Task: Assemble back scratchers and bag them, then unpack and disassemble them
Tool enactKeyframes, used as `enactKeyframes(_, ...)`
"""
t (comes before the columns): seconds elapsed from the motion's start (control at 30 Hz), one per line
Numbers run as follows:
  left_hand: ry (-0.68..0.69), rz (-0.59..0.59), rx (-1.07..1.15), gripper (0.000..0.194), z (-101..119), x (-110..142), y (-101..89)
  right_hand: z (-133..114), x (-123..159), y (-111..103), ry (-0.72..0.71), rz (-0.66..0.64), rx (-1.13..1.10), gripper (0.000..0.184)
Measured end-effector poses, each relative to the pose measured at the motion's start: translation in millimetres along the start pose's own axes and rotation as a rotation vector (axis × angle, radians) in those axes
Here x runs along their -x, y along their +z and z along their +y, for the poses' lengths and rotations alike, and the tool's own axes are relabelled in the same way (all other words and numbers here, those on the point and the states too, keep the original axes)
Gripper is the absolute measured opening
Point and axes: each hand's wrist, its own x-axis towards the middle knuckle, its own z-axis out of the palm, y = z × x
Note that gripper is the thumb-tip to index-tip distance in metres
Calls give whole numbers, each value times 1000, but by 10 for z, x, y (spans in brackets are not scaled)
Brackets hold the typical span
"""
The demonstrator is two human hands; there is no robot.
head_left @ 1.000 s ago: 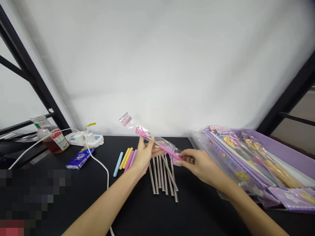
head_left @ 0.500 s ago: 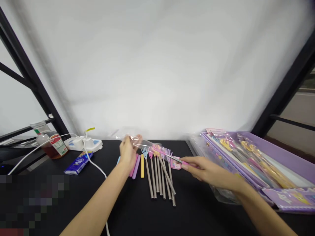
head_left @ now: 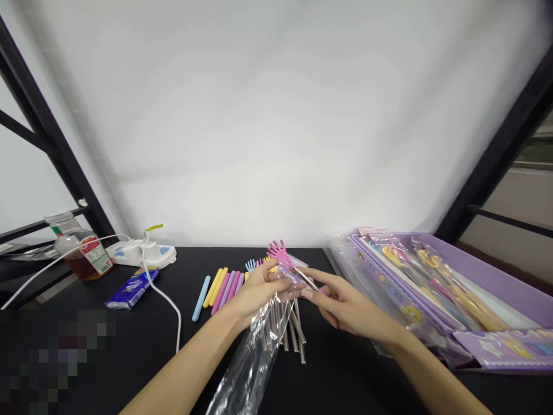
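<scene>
A pink back scratcher (head_left: 280,252) with a hand-shaped head and metal shaft is pinched near its lower end by my right hand (head_left: 348,300). My left hand (head_left: 261,288) is closed on a clear plastic sleeve (head_left: 254,363), which hangs down toward the front of the black table. Both hands meet at the middle, the scratcher's head pointing up and away. Beneath them lie several metal-shafted back scratchers (head_left: 298,334), their coloured heads partly covered by my left hand. Left of these is a row of coloured handle sleeves (head_left: 222,288) in blue, yellow, pink and purple.
A purple box (head_left: 529,288) of wrapped back scratchers stands at the right, with clear plastic along its left side. At the left are a jar of dark liquid (head_left: 84,253), a white power strip (head_left: 164,255), a blue packet (head_left: 133,288) and a white cable (head_left: 176,311).
My left hand has moved right and nearer with the plastic sleeve, which now hangs toward me. My right hand has shifted slightly left; the scratcher's head now points more upward. More coloured handles show.
</scene>
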Motion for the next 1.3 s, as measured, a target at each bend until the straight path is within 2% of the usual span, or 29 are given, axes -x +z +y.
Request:
enactKeyframes(0.1,-9,-44,-42,40,-11,18,-33,36,-33,6,-80,-4,79,55)
enactKeyframes(0.17,-46,-60,-81,44,-6,28,-42,76,-60,-30,-96,48,128,53)
enactKeyframes(0.3,-83,-96,-166,38,0,37,-7,140,-86,-100,-183,300,261,44)
enactKeyframes(0.4,-69,-51,-222,33,-24,24,0,124,-64,-87,-191,433,355,37)
enactKeyframes(0.47,-54,-16,-224,32,-47,12,-13,82,-39,-58,-194,371,360,33)
enactKeyframes(0.53,-44,-15,-203,32,-64,4,-30,36,-21,-41,-212,211,345,35)
enactKeyframes(0.6,-38,-36,-171,34,-70,1,-40,14,-17,-55,-218,137,331,39)
enactKeyframes(0.73,-40,-75,-160,36,-71,-1,-47,52,-33,-144,-199,291,318,38)
enactKeyframes(0.8,-35,-105,-191,37,-74,4,-45,79,-43,-161,-196,320,341,37)
enactKeyframes(0.9,-41,-156,-248,39,-71,24,-29,98,-61,-119,-176,372,381,30)
enactKeyframes(1.07,-64,-166,-255,38,-56,52,2,139,-76,-76,-169,583,429,23)
enactKeyframes(1.1,-70,-161,-244,37,-56,53,3,151,-71,-91,-191,582,446,20)
enactKeyframes(1.17,-80,-143,-221,34,-58,52,2,168,-55,-132,-266,480,489,14)
enactKeyframes(1.23,-73,-112,-210,32,-60,50,2,169,-40,-162,-320,353,510,16)
enactKeyframes(1.3,-67,-103,-222,32,-58,52,7,154,-30,-164,-299,322,489,21)
